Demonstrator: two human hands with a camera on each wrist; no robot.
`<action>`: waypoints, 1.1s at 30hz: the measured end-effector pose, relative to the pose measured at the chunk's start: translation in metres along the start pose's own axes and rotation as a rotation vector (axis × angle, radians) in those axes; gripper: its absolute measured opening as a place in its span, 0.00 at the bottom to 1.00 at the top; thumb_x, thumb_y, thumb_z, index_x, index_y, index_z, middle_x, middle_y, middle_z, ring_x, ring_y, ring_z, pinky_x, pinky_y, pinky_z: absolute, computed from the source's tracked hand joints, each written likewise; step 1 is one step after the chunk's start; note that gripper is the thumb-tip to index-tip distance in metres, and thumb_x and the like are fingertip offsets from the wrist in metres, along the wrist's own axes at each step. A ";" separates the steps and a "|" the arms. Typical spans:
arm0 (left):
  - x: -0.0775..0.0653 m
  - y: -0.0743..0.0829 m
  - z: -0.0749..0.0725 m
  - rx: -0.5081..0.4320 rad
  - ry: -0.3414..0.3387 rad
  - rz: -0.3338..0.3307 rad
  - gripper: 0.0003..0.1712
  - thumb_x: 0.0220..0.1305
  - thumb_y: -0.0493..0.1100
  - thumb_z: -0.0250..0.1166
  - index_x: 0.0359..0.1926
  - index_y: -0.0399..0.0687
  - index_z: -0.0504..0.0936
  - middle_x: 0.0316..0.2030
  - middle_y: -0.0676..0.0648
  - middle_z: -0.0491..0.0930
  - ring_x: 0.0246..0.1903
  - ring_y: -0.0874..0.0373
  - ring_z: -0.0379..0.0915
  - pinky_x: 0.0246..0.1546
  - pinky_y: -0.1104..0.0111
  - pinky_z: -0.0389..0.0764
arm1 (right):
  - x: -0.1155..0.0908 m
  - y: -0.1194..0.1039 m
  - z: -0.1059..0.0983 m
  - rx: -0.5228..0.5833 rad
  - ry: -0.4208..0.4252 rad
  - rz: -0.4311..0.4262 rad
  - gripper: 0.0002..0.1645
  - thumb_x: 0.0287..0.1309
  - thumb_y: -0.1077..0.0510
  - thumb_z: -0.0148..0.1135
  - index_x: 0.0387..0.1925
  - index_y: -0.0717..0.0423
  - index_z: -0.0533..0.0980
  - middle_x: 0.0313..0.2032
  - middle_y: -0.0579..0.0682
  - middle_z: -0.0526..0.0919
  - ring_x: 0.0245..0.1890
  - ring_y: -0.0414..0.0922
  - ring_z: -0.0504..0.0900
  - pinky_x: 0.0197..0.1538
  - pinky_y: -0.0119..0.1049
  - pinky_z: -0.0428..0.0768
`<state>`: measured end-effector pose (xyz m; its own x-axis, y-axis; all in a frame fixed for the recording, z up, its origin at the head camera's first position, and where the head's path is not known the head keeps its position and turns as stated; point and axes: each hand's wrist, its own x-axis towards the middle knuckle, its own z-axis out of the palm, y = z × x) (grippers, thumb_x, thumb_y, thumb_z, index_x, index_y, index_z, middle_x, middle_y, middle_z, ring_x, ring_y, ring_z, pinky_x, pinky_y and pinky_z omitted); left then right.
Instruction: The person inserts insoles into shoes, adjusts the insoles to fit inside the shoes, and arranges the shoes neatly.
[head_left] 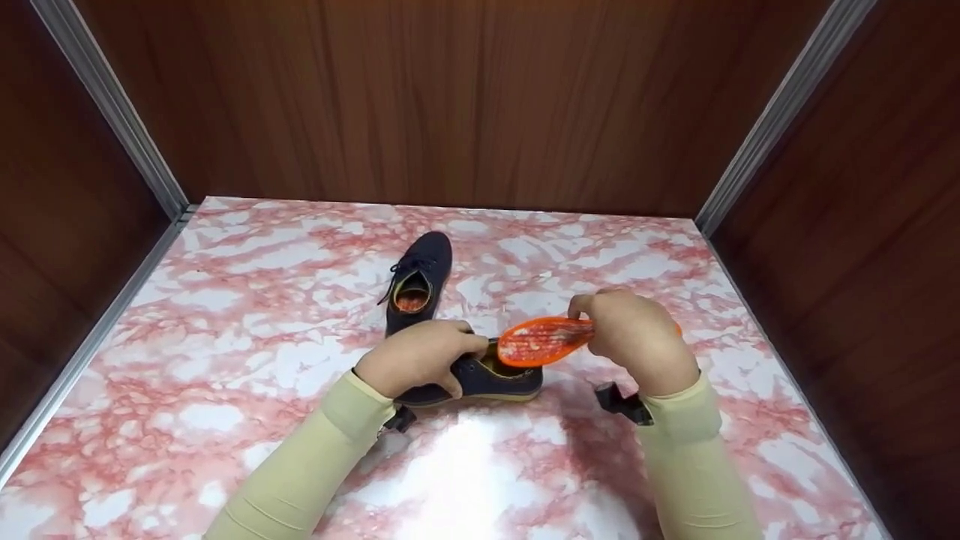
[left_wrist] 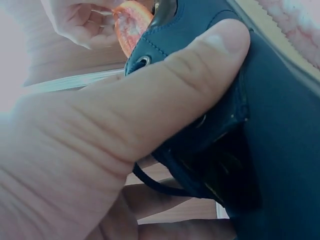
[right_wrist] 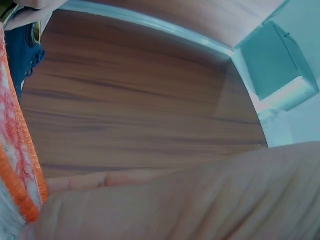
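My left hand [head_left: 424, 356] grips a dark navy lace-up shoe [head_left: 502, 384] lying with its heel to the right. In the left wrist view the thumb [left_wrist: 210, 65] presses across the lace flaps, and fingers show beneath. An orange-edged insole [head_left: 544, 341], red and white on its face, is held by my right hand [head_left: 637, 334]. Its left end overlaps the shoe's opening in the head view. Close by the right palm, the insole's stitched orange edge [right_wrist: 25, 125] shows in the right wrist view.
Another navy shoe [head_left: 431, 259] stands behind the left hand, toe pointing away, with a reddish insole inside. The marbled red-and-white tabletop [head_left: 247, 300] is bounded by brown wood-grain panels [head_left: 450, 105] at the back and both sides, with metal corner strips.
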<state>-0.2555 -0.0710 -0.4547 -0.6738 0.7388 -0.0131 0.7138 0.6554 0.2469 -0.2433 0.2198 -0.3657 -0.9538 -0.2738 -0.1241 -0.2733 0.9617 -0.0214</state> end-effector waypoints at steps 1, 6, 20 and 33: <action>0.000 0.000 0.001 -0.003 0.007 0.001 0.29 0.51 0.47 0.89 0.51 0.58 0.84 0.46 0.49 0.85 0.45 0.52 0.85 0.51 0.56 0.87 | 0.000 -0.002 0.001 -0.007 0.008 -0.009 0.29 0.57 0.68 0.76 0.57 0.42 0.87 0.51 0.54 0.92 0.42 0.52 0.88 0.34 0.46 0.81; -0.001 0.001 0.003 -0.003 0.025 0.007 0.29 0.49 0.45 0.89 0.48 0.57 0.82 0.43 0.50 0.87 0.45 0.52 0.86 0.51 0.56 0.87 | 0.002 -0.011 0.009 -0.035 0.021 -0.059 0.33 0.55 0.68 0.78 0.59 0.39 0.85 0.50 0.54 0.90 0.45 0.54 0.89 0.35 0.48 0.83; 0.000 0.003 0.003 -0.002 0.052 0.003 0.28 0.48 0.45 0.90 0.43 0.55 0.80 0.38 0.51 0.85 0.39 0.54 0.82 0.45 0.59 0.84 | 0.003 -0.020 0.012 -0.039 0.051 -0.057 0.31 0.57 0.69 0.76 0.59 0.39 0.88 0.51 0.56 0.90 0.49 0.59 0.88 0.49 0.65 0.85; 0.000 0.003 0.003 -0.010 0.053 -0.002 0.28 0.43 0.45 0.91 0.41 0.55 0.81 0.37 0.52 0.87 0.39 0.55 0.85 0.47 0.58 0.85 | 0.007 -0.030 0.019 -0.048 0.032 -0.111 0.32 0.53 0.67 0.82 0.59 0.42 0.87 0.47 0.55 0.87 0.48 0.58 0.86 0.47 0.61 0.86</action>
<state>-0.2530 -0.0684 -0.4572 -0.6845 0.7280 0.0376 0.7107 0.6550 0.2566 -0.2393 0.1897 -0.3852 -0.9205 -0.3799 -0.0918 -0.3827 0.9238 0.0142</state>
